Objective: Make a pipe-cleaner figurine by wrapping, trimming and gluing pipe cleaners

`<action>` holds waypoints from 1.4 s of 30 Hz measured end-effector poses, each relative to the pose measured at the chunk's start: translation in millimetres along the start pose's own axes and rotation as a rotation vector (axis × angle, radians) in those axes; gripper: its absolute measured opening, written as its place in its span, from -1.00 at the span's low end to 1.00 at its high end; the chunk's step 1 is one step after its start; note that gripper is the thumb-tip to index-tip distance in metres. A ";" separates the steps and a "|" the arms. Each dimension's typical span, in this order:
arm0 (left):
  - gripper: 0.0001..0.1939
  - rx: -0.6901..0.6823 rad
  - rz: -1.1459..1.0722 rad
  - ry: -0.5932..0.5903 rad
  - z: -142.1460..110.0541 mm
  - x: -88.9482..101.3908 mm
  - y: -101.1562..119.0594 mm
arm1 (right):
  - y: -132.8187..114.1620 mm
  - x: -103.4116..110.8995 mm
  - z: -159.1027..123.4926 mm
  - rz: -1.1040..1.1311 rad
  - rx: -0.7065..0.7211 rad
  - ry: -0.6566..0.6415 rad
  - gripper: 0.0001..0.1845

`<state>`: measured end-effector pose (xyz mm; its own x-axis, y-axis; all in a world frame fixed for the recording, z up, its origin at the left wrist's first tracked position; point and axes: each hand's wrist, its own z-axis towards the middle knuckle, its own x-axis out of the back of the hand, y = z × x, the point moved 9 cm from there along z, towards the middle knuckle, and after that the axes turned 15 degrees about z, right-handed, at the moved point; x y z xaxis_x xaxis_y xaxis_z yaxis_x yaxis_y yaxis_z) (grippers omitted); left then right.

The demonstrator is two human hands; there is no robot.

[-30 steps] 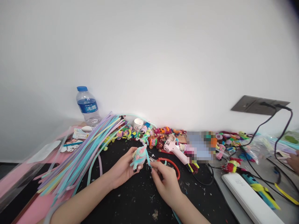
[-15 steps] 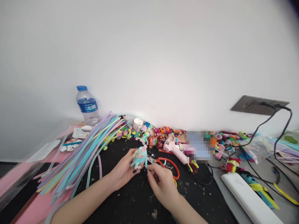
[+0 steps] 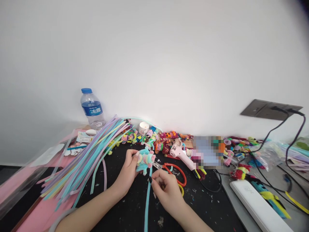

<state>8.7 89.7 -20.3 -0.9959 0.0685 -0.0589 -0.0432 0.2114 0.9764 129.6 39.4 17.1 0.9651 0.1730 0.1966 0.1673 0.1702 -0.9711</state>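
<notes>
Between the fingers of my left hand (image 3: 130,169) is a small fuzzy pipe-cleaner figure (image 3: 145,159) in turquoise, pink and pale yellow. Just to its right, my right hand (image 3: 166,188) pinches a long turquoise pipe cleaner (image 3: 147,206), which runs from the figure down toward the near edge of view. Beyond my right hand lie scissors (image 3: 177,172) with red-orange handles, their blades partly behind the figure. Farther back rests a pink glue gun (image 3: 182,155).
A bundle of pastel pipe cleaners (image 3: 84,164) spreads over the left side. Behind it stands a water bottle (image 3: 93,109). Finished fuzzy figures (image 3: 161,146) line the wall beside a paper cup (image 3: 144,128). On the right are a white power bank (image 3: 256,206) and black cables (image 3: 265,132).
The figure has been turned in my left hand, so its layered pink and yellow side shows. The turquoise pipe cleaner now hangs down into view past my right fingers.
</notes>
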 end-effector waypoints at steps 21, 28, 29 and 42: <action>-0.80 -0.198 0.132 0.144 -13.5 9.7 12.4 | 20.7 -14.1 1.8 0.157 -0.146 0.101 -0.77; -0.71 -0.197 0.192 0.148 -17.1 9.0 15.1 | 30.1 -7.4 2.5 0.222 -0.160 0.186 -0.78; -0.71 -0.201 0.203 0.154 -17.4 9.2 16.1 | 30.8 -7.1 2.6 0.231 -0.164 0.189 -0.77; -0.75 -0.318 0.352 0.123 -13.0 7.1 19.9 | 33.5 -5.4 3.7 0.336 -0.186 0.222 -0.80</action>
<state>-0.3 81.6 1.4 -0.9554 -0.0373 0.2928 0.2952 -0.1133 0.9487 129.3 47.8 -16.0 0.9885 -0.0273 -0.1486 -0.1496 -0.0404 -0.9879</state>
